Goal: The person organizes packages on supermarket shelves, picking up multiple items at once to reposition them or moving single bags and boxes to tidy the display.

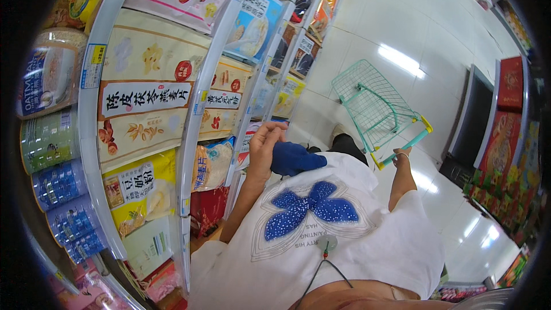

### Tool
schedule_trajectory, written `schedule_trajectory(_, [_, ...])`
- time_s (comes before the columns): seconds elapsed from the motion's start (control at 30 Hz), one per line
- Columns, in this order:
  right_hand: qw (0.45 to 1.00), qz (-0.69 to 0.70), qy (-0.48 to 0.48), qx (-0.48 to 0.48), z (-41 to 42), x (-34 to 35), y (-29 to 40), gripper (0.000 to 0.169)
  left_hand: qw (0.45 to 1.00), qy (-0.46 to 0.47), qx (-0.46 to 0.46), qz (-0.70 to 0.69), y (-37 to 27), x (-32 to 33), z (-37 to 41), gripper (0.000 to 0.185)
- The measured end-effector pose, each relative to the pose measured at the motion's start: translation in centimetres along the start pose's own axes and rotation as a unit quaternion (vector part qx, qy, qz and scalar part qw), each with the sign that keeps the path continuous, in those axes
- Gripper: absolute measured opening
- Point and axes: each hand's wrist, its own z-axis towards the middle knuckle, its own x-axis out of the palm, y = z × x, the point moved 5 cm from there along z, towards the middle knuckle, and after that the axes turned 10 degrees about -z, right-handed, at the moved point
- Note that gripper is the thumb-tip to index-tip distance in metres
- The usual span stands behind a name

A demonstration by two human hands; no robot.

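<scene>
My left hand (pixel 264 148) is raised in front of my chest at the shelf edge, fingers bent and close together. A bundled dark blue cloth item (pixel 297 159) lies against its fingers; whether the hand grips it cannot be told. My right hand (pixel 402 156) is closed on the handle of a green wire shopping cart (pixel 372 99) with yellow corner pieces, standing ahead and to the right. The cart's basket shows no goods. A bracelet circles the right wrist.
Shelves at the left hold printed food bags (pixel 144 125), an oatmeal tub (pixel 54 73) and stacked blue cans (pixel 60 185). Price tags line the shelf rails (pixel 196 107). Glossy floor tiles (pixel 366 21) surround the cart. Across the aisle stand red boxes (pixel 501 137) on another display.
</scene>
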Motion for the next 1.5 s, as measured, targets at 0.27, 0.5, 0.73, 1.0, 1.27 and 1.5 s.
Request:
schedule_trajectory(0.27, [0.962, -0.230, -0.063, -0.135, 5.6, 7.1, 5.9, 0.114, 0.997, -0.049, -0.001, 0.059, -0.9, -1.6, 0.6, 0.016])
schedule_trajectory(0.5, [0.988, 0.118, -0.094, 0.040, -3.6, 12.1, 14.1, 0.090, 0.995, -0.057, 0.054, 0.067, -1.7, -1.6, 0.2, 0.016])
schedule_trajectory(0.73, [0.874, 0.433, -0.112, 0.192, -5.1, 14.5, 15.3, 0.086, 0.951, -0.231, 0.205, 0.014, -6.1, -5.9, -2.1, 0.026])
schedule_trajectory(1.0, [0.996, 0.031, 0.045, -0.076, 10.6, 12.0, 11.0, 0.053, 0.779, -0.389, 0.475, 0.128, -16.2, -11.6, -7.5, 0.055])
schedule_trajectory(1.27, [0.954, -0.121, 0.164, -0.218, 1.8, 9.3, 10.8, 0.030, 0.791, -0.346, 0.498, -0.079, -23.0, -16.8, -7.7, 0.033])
schedule_trajectory(1.5, [0.946, -0.195, 0.153, -0.208, -7.9, 10.9, 6.7, 0.026, 0.806, -0.315, 0.497, -0.066, -23.7, -19.0, -7.8, 0.033])
